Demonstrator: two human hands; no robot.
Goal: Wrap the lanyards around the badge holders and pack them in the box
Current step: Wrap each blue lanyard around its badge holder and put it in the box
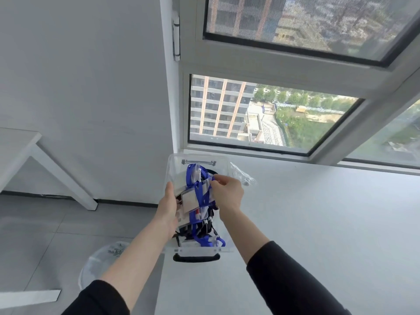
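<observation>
A clear plastic box point(221, 164) with a black handle point(196, 258) stands on the white table, near its left edge. Inside lie several badge holders with blue and black lanyards in a tangle. My left hand point(169, 205) reaches into the box on its left side and holds a clear badge holder point(189, 200) from beneath. My right hand point(228, 193) is above the box, fingers pinching a blue lanyard point(201, 192) that runs across that holder.
A crumpled clear plastic bag point(242, 176) lies just right of the box's far corner. The white table point(318, 223) stretches to the right under the window. A bin with a plastic liner point(104, 262) stands on the floor at the left.
</observation>
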